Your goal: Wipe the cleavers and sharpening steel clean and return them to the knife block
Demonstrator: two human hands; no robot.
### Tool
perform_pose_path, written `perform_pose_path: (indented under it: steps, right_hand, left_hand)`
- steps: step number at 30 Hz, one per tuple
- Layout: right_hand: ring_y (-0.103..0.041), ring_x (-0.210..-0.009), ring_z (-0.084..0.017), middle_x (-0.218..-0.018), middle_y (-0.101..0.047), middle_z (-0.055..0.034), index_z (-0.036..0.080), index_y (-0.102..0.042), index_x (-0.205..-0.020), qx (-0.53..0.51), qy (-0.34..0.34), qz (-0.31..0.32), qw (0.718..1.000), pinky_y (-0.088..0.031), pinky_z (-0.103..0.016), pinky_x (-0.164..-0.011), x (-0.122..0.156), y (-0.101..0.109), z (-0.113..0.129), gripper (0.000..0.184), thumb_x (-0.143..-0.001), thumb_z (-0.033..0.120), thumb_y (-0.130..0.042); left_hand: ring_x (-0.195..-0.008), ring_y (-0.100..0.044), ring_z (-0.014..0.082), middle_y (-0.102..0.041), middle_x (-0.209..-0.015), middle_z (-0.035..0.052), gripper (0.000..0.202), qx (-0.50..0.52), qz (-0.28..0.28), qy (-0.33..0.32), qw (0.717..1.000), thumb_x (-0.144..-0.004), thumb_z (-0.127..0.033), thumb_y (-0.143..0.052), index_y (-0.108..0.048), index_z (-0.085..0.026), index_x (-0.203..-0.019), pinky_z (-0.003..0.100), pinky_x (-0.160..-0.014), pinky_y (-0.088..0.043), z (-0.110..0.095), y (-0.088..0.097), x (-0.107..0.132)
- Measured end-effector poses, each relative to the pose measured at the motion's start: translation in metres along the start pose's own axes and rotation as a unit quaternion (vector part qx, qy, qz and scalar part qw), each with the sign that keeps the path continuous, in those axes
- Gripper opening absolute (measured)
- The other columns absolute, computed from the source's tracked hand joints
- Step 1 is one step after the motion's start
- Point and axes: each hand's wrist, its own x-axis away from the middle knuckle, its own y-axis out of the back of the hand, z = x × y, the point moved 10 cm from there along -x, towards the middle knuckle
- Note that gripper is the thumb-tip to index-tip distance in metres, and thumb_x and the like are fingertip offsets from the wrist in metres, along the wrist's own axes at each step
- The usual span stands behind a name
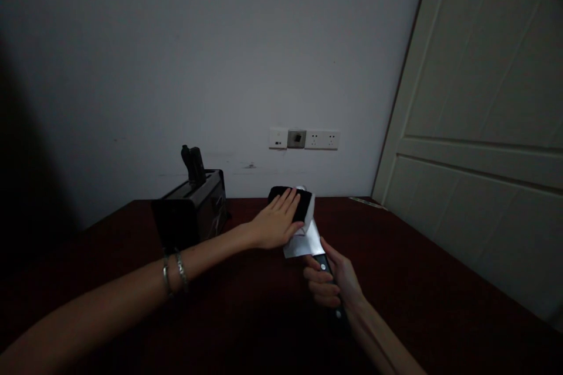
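- While the right hand gripped a broad silver metal cleaver by its black handle, the left hand lay flat, fingers stretched over a black-and-white cloth on the blade.
- Cleaver was over the dark red wooden counter, right of a boxy black knife block.
- Sketchy bit imo: if that cloth slipped, fingers could've met the edge, and a loose grip could've let the blade twist.

Dim interior, probably domestic — a pale, scuffed wall with power sockets, a panelled door and a dark reddish bench. Knife block and cleaver are household kitchenware; the exact room — kitchen or other — cannot be determined.
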Motion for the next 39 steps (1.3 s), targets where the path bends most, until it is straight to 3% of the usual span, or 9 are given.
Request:
perform_pose_path:
  steps: [4, 7, 10, 15, 19, 29, 32, 35, 39]
  right_hand:
    - [-0.019, -0.028, -0.001, -0.046, -0.033, 0.0083, 0.014, -0.048, -0.065, 0.001, -0.003, 0.002, 1.000, -0.026, -0.012, -0.026, 0.000, 0.001, -0.001, 0.043, -0.084, 0.051, -0.039]
    - [-0.018, -0.028, -0.001, -0.046, -0.032, 0.0084, 0.014, -0.047, -0.065, 0.003, -0.006, 0.007, 1.000, -0.026, -0.012, -0.026, 0.000, 0.000, -0.002, 0.042, -0.085, 0.051, -0.039]
    - [-0.019, -0.028, -0.002, -0.046, -0.032, 0.0083, 0.015, -0.047, -0.065, 0.003, -0.008, 0.007, 1.000, -0.026, -0.012, -0.026, 0.000, -0.001, -0.002, 0.042, -0.085, 0.051, -0.038]
    - [-0.018, -0.029, -0.001, -0.046, -0.033, 0.0083, 0.013, -0.049, -0.066, -0.004, 0.011, 0.001, 1.000, -0.025, -0.012, -0.026, 0.001, 0.004, 0.001, 0.041, -0.084, 0.049, -0.041]
    - [-0.018, -0.029, -0.001, -0.046, -0.034, 0.0083, 0.013, -0.049, -0.067, -0.003, 0.014, -0.008, 1.000, -0.025, -0.012, -0.026, 0.001, 0.009, 0.002, 0.039, -0.083, 0.048, -0.044]
    - [-0.016, -0.027, -0.001, -0.044, -0.033, 0.0093, 0.016, -0.043, -0.063, 0.004, -0.018, -0.003, 1.000, -0.023, -0.012, -0.024, -0.003, 0.004, -0.009, 0.041, -0.083, 0.052, -0.041]
    - [-0.015, -0.027, -0.001, -0.044, -0.032, 0.0095, 0.016, -0.042, -0.063, 0.012, -0.013, -0.007, 1.000, -0.023, -0.012, -0.024, -0.004, 0.005, -0.009, 0.042, -0.083, 0.053, -0.040]
    - [-0.015, -0.027, -0.001, -0.044, -0.032, 0.0094, 0.016, -0.042, -0.063, 0.019, 0.004, -0.014, 1.000, -0.022, -0.012, -0.024, -0.003, 0.006, -0.003, 0.044, -0.084, 0.054, -0.037]
    - [-0.016, -0.028, -0.002, -0.045, -0.033, 0.0090, 0.015, -0.045, -0.065, 0.023, 0.025, -0.016, 0.999, -0.023, -0.012, -0.025, -0.001, 0.007, 0.005, 0.039, -0.084, 0.049, -0.040]
  left_hand:
    - [-0.134, 0.006, 0.0233, 0.003, -0.146, 0.0173, 0.070, 0.014, 0.002, 0.045, 0.999, -0.090, -0.050, -0.011, -0.007, -0.001, -0.139, 0.039, -0.110, -0.009, 0.031, 0.000, -0.008]
    - [-0.134, 0.005, 0.0236, 0.002, -0.146, 0.0178, 0.071, 0.019, 0.003, 0.052, 0.998, -0.090, -0.050, -0.010, -0.008, 0.000, -0.139, 0.038, -0.110, -0.009, 0.036, 0.002, -0.007]
    - [-0.134, 0.005, 0.0233, 0.000, -0.146, 0.0185, 0.069, 0.009, -0.005, 0.019, 1.000, -0.090, -0.049, -0.011, -0.009, 0.001, -0.139, 0.037, -0.110, -0.009, 0.018, 0.004, -0.002]
    - [-0.134, 0.006, 0.0225, -0.004, -0.146, 0.0180, 0.065, -0.005, -0.012, -0.077, 0.997, -0.091, -0.045, -0.016, -0.010, -0.001, -0.139, 0.035, -0.110, -0.009, -0.035, -0.001, 0.019]
    - [-0.134, 0.006, 0.0218, -0.003, -0.146, 0.0171, 0.063, -0.008, -0.014, -0.102, 0.995, -0.092, -0.042, -0.018, -0.009, -0.002, -0.139, 0.034, -0.110, -0.009, -0.049, -0.001, 0.026]
    - [-0.134, 0.004, 0.0216, -0.002, -0.146, 0.0194, 0.068, -0.013, -0.002, -0.013, 1.000, -0.091, -0.047, -0.009, -0.009, 0.001, -0.138, 0.035, -0.109, -0.010, 0.018, 0.001, -0.011]
    - [-0.134, 0.005, 0.0207, -0.001, -0.146, 0.0188, 0.068, -0.010, -0.015, -0.001, 1.000, -0.091, -0.048, -0.007, -0.008, 0.001, -0.138, 0.036, -0.109, -0.009, 0.024, 0.003, -0.015]
    - [-0.134, 0.006, 0.0211, 0.000, -0.146, 0.0180, 0.067, -0.007, -0.012, -0.016, 1.000, -0.091, -0.047, -0.009, -0.007, 0.000, -0.139, 0.036, -0.109, -0.010, 0.009, 0.001, -0.010]
    - [-0.134, 0.008, 0.0219, -0.001, -0.146, 0.0172, 0.064, -0.012, -0.019, -0.072, 0.997, -0.091, -0.045, -0.013, -0.008, -0.001, -0.139, 0.035, -0.110, -0.010, -0.033, 0.001, 0.010]
